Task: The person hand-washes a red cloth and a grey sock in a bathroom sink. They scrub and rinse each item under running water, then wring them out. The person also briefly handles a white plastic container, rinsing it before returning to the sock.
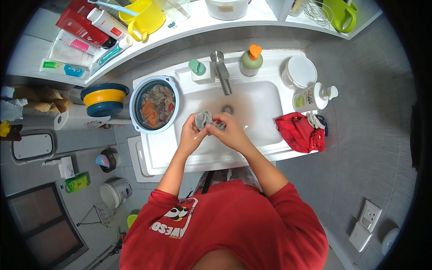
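Above the near left part of the white sink point(265, 119), a small wet grey cloth point(204, 119) is bunched up between my hands. My left hand point(191, 136) pinches it from the left, and my right hand point(231, 132) grips its right end; the fingertips nearly meet. Specks of foam show on the skin. Whether the cloth is a sock I cannot make out. Cloudy brownish water lies in the sink around the drain point(227, 109). To the left, a round blue basin point(132, 108) holds crumpled grey and orange laundry point(158, 104).
A metal faucet point(220, 69) reaches over the sink. Along the back rim stand a soap dispenser point(251, 63) and a white box point(202, 74). At right are a white tub point(300, 72), a pump bottle point(310, 98) and red clothing point(298, 132). A loaded shelf point(189, 29) overhangs the back.
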`<action>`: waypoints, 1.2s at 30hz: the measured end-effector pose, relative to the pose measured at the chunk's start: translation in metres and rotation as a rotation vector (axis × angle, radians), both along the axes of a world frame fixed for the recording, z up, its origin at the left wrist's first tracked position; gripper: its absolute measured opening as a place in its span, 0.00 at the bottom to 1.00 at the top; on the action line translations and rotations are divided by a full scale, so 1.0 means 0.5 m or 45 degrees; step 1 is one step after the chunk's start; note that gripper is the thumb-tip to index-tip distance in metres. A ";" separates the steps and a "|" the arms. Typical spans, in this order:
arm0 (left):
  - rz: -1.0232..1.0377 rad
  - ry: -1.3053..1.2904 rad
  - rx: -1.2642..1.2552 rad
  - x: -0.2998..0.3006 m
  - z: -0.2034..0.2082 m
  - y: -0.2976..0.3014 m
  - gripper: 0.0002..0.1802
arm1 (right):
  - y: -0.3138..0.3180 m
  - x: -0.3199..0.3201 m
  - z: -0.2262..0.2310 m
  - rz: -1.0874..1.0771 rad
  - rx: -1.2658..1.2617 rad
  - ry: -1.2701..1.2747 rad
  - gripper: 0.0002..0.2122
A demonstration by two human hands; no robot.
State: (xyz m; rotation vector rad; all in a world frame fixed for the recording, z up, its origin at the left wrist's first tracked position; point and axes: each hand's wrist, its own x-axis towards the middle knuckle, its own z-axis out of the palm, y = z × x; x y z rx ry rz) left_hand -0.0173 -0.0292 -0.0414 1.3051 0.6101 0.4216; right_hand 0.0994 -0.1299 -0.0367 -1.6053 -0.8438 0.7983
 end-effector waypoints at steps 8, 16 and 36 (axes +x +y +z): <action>0.046 -0.074 -0.516 -0.013 0.003 0.025 0.11 | 0.002 0.028 -0.038 -0.061 -0.026 1.074 0.07; 0.338 0.098 -1.190 0.039 -0.101 0.001 0.16 | 0.062 -0.048 -0.085 0.315 -0.282 -1.118 0.15; 0.030 -0.008 -1.119 0.059 -0.071 -0.017 0.31 | 0.090 0.019 -0.112 -0.040 -0.189 -0.326 0.17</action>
